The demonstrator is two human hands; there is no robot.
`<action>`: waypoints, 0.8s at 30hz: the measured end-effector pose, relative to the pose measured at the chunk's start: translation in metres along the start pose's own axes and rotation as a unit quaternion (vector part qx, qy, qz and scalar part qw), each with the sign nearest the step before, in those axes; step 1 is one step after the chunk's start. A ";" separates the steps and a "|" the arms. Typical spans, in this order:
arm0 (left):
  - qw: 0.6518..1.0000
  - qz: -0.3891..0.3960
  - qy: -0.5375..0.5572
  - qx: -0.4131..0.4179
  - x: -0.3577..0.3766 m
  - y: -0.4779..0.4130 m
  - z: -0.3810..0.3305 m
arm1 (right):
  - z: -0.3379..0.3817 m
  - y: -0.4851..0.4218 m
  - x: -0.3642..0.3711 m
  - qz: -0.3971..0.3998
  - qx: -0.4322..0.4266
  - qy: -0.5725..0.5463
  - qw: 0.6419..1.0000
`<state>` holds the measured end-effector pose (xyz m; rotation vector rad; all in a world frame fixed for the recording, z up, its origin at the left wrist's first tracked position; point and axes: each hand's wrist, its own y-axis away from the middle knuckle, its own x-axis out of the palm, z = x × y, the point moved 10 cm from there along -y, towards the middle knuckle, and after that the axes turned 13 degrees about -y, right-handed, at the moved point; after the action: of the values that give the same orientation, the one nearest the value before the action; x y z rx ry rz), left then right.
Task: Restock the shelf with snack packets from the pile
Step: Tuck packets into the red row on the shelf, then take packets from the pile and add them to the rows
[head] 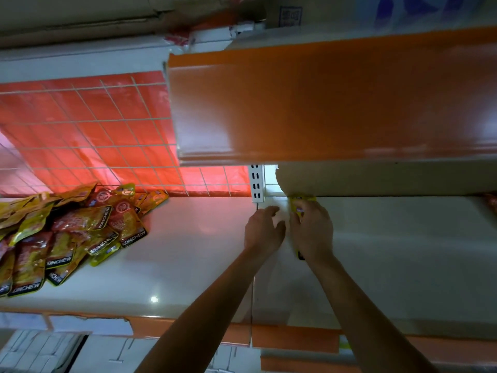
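Note:
A pile of yellow and red snack packets [67,232] lies on the left part of the white shelf [193,251]. My right hand [313,230] grips a yellow snack packet [300,204] at the back of the right shelf section, near the white slotted upright [256,184]. Most of that packet is hidden under the hand; its top edge and a small lower corner show. Just left of it, my left hand [265,230] hovers with its fingers relaxed and apart, holding nothing.
An orange shelf front [322,103] overhangs the right section close above my hands. A wire grid over a red backing [94,130] stands behind the pile. A red packet edge [492,201] shows at far right. Cardboard boxes [80,12] sit on top.

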<state>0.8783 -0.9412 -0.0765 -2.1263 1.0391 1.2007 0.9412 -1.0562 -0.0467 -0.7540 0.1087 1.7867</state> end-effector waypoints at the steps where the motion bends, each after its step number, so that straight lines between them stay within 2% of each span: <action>1: 1.000 -0.019 -0.021 0.001 -0.009 0.001 0.007 | 0.011 0.002 0.013 0.022 -0.013 0.004 1.000; 5: 0.989 -0.090 -0.120 -0.006 -0.049 0.005 0.047 | 0.050 0.015 0.070 0.100 -0.052 -0.002 0.994; 10: 0.971 -0.102 -0.213 -0.046 -0.089 0.011 0.118 | 0.093 0.033 0.137 0.160 -0.077 0.002 0.984; 16: 0.960 -0.120 -0.230 -0.104 -0.137 0.020 0.198 | 0.138 0.049 0.218 0.233 -0.097 -0.007 0.968; 21: 0.940 -0.222 -0.230 -0.120 -0.197 0.034 0.244 | 0.169 0.060 0.274 0.267 -0.086 -0.028 0.959; 24: 0.932 -0.233 -0.250 -0.121 -0.224 0.030 0.274 | 0.181 0.064 0.299 0.272 -0.074 -0.022 0.959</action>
<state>0.6448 -0.6801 -0.0203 -1.9171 0.1572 1.5531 0.7592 -0.7533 -0.0837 -0.8444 0.1655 2.3557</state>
